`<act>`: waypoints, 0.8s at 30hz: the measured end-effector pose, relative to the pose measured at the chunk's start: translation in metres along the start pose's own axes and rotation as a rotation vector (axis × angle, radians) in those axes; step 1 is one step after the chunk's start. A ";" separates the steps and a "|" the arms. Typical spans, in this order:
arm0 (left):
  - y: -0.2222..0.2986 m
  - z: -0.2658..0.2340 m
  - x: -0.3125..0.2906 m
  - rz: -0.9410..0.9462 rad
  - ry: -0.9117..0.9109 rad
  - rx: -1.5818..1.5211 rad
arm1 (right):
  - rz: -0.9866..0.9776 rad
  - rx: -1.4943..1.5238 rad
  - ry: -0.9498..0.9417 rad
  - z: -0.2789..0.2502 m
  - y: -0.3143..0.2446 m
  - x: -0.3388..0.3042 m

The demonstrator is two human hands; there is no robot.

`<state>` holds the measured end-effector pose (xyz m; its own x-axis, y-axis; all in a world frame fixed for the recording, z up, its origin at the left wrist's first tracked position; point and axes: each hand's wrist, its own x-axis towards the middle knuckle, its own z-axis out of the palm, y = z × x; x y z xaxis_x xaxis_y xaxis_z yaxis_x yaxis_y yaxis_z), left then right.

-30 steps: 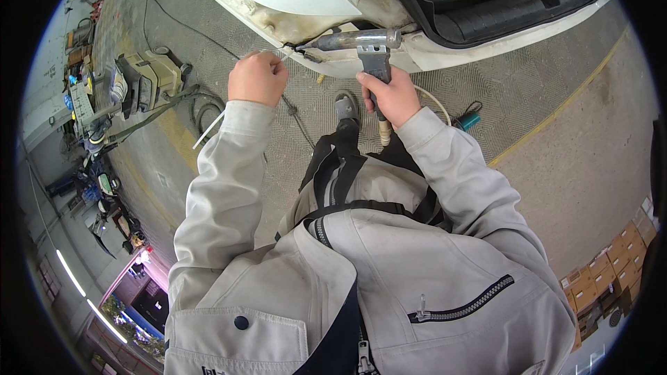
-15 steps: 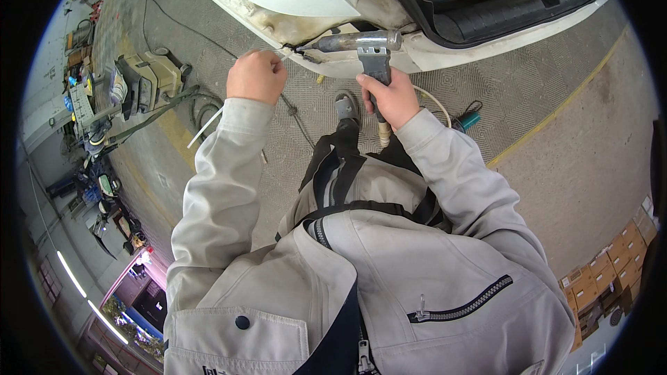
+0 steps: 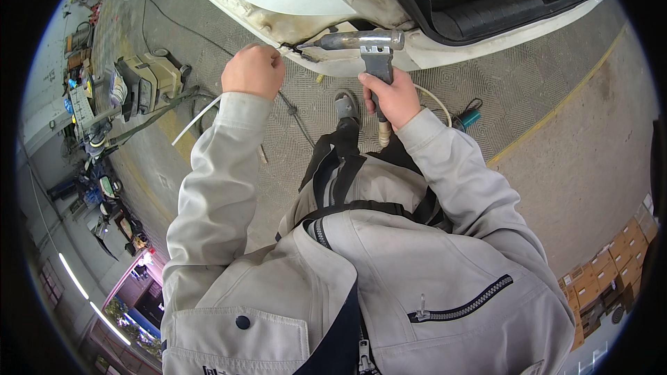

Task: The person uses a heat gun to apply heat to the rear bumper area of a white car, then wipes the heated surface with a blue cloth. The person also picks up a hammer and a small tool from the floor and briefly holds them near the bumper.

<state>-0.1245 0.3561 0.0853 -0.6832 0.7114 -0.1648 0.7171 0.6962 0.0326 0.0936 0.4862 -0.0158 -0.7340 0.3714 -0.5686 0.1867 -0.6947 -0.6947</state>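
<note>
My left hand (image 3: 251,71) is closed around a thin white rod (image 3: 196,119), whose free tail sticks out below the wrist toward the lower left. In my right hand (image 3: 394,99) is the dark handle of a hot air gun (image 3: 358,40) with a scorched metal barrel. The gun's narrow nozzle points left, at a dark gap along the lower edge of the white car body (image 3: 420,55). My left hand sits just left of that nozzle tip. Whether the rod's front end touches the car cannot be made out.
A pale hose (image 3: 435,101) curves behind my right wrist, near a teal object (image 3: 470,118) on the floor. A beige plastic part (image 3: 156,83) lies at the left among cables. Cardboard boxes (image 3: 611,267) are stacked at the lower right. My shoe (image 3: 345,105) is below the car.
My left hand has shifted slightly left, away from the nozzle, and the rod's tail has swung left with it. The hot air gun has barely moved.
</note>
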 end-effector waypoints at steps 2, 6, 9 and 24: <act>0.001 0.000 0.001 -0.008 -0.012 0.009 | -0.003 -0.007 0.001 0.000 0.000 0.000; 0.003 -0.001 0.001 -0.020 -0.024 0.023 | 0.018 -0.041 0.003 -0.001 0.000 0.000; 0.004 -0.002 0.001 -0.026 -0.027 0.039 | 0.020 -0.030 0.001 -0.001 0.000 0.001; 0.014 -0.004 0.007 -0.040 -0.063 0.142 | 0.007 -0.029 -0.010 -0.003 -0.001 0.001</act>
<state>-0.1197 0.3718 0.0882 -0.7048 0.6728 -0.2248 0.7048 0.7001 -0.1145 0.0942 0.4895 -0.0170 -0.7392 0.3605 -0.5689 0.2101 -0.6791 -0.7033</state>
